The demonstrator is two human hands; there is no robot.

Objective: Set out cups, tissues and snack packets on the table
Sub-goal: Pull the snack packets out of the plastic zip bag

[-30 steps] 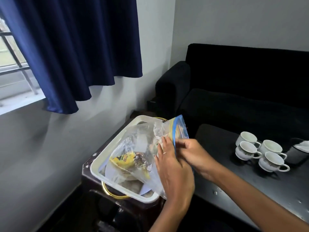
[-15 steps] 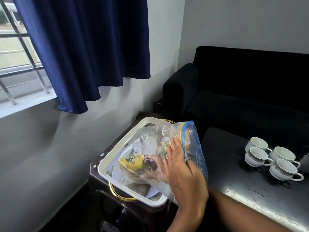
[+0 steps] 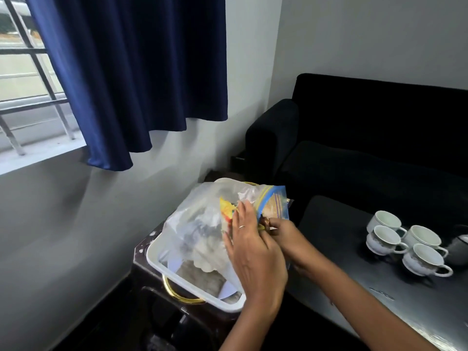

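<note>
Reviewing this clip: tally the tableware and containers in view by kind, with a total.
White ceramic cups on the dark table: 4
Clear plastic zip bag with blue seal, held by both hands: 1
White rectangular tray with gold handles: 1
Dark grey teapot, partly cut off at the frame edge: 1
Total: 7

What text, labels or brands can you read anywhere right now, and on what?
None readable.
Yellow packet inside the zip bag: print too blurred to read.
Cups: a patterned band only, no lettering visible.
Table: faint marks near the front, illegible.
</note>
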